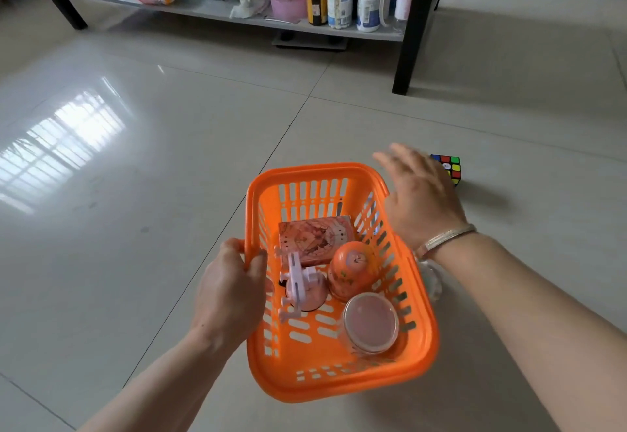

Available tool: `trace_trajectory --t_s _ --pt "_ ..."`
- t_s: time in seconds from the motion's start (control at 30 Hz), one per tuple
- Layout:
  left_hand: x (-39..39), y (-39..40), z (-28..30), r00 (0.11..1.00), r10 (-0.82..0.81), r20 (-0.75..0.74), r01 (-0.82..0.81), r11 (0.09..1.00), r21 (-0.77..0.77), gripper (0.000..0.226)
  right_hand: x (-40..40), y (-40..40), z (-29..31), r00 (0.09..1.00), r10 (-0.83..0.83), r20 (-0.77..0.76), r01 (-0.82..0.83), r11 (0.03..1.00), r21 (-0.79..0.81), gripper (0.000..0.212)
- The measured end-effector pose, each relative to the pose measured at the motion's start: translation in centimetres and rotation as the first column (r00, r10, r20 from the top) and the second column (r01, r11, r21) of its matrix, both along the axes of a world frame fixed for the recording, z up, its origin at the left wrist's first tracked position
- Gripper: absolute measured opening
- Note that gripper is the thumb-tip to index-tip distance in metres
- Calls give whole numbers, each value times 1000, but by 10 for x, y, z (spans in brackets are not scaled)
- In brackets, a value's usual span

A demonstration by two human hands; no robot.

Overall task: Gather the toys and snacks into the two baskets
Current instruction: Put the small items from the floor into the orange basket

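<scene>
An orange plastic basket [339, 374] with slotted walls hung above the tiled floor [169, 167], my left hand [230, 292] clamped on its left rim. Inside lay a patterned box [314, 235], a pale pink toy [300, 284], an orange cup-shaped snack [353, 270] and a clear lidded cup [370, 323]. Just beyond its right rim, my right hand [420, 194] spread open, empty, towards a Rubik's cube [451, 168] on the floor. The cube looked light, rigid and smooth; I judged opposite faces the best hold. A cluttered shelf [237, 14] stood behind.
</scene>
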State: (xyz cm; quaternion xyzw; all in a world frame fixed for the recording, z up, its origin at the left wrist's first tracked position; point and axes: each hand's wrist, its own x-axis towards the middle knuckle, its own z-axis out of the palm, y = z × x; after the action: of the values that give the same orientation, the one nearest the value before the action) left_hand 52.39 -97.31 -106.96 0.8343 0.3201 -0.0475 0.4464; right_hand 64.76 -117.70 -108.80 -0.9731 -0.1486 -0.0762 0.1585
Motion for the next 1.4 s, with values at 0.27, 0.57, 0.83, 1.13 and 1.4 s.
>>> trace_trajectory --t_s 0.27,0.57,0.83,1.13,1.4 --pt "5 -21 -11 997 61 -46 -63 997 -40 18 58 -61 -80 950 -239 -203 186 951 -248 76" --pt "8 -36 -10 993 102 -65 -101 995 15 18 111 -88 -114 883 -335 -330 198 901 -385 80" --pt "8 -38 -4 988 138 -74 -137 990 17 17 121 -102 -116 943 -302 -138 211 867 -452 61" --pt "7 -37 -4 992 113 -63 -110 993 44 18 88 -85 -87 946 -302 -121 314 944 105 57" --pt "5 -19 -13 997 63 -34 -63 998 -11 16 -25 -14 47 928 360 96 -358 789 499 62"
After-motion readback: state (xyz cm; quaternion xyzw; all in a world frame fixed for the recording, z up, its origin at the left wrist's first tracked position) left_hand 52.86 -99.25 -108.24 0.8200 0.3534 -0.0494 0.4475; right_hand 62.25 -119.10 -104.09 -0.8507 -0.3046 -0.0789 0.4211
